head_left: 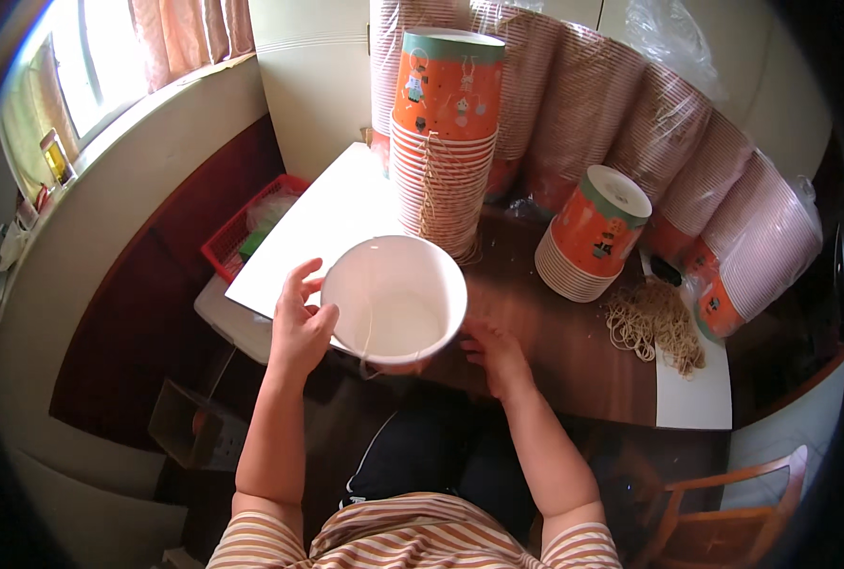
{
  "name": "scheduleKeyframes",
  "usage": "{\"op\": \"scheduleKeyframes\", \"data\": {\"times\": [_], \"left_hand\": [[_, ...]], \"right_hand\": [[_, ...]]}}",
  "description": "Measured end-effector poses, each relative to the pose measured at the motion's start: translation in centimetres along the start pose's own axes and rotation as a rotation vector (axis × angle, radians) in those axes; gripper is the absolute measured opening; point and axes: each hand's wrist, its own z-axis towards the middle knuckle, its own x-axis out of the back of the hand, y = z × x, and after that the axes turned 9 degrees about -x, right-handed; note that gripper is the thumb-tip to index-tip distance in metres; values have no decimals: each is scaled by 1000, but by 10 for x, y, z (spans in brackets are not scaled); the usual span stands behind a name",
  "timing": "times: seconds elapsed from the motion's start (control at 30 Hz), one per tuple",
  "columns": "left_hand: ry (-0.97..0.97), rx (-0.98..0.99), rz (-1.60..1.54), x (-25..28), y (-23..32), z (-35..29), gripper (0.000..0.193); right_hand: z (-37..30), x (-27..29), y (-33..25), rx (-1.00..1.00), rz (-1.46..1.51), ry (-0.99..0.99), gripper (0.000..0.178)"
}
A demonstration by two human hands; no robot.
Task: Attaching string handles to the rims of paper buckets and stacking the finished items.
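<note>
A white-lined paper bucket (398,303) is in front of me at the table's near edge, its mouth tipped up toward me. A thin cord (367,365) hangs over its near rim, and a little orange outer wall shows below. My left hand (301,327) is at the bucket's left rim, thumb and fingers apart. Beside its lower right wall, my right hand (498,358) has loosely stretched, slightly blurred fingers. Whether either hand bears the bucket's weight is unclear. Behind it stands a tall stack of upside-down orange-and-green buckets (446,142), with twisted cords down its side.
A shorter bucket stack (593,232) stands on the brown table (555,351) at right, near a heap of tan cord loops (664,327). Several plastic-wrapped bucket stacks (588,109) line the back. A red basket (242,223) is at left, a wooden chair (725,517) at lower right.
</note>
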Motion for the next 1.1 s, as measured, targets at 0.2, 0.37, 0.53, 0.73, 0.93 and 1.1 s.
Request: {"op": "scheduleKeyframes", "data": {"times": [0.2, 0.37, 0.53, 0.73, 0.93, 1.1], "left_hand": [[-172, -157, -141, -9, 12, -8, 47], [-331, -286, 32, -24, 34, -10, 44], [-249, -658, 252, -34, 37, -24, 50], [-429, -634, 241, -56, 43, -38, 41], [-168, -847, 170, -65, 48, -66, 23], [-361, -930, 308, -99, 51, -112, 31]], "right_hand": [[-17, 16, -25, -134, 231, -325, 31], [-40, 65, -27, 9, 361, -418, 26], [-73, 73, -18, 84, 378, -219, 16], [-82, 71, 2, 296, 440, -88, 20], [-83, 69, 25, 584, 230, 237, 23], [-91, 25, 36, 682, 220, 272, 20]]}}
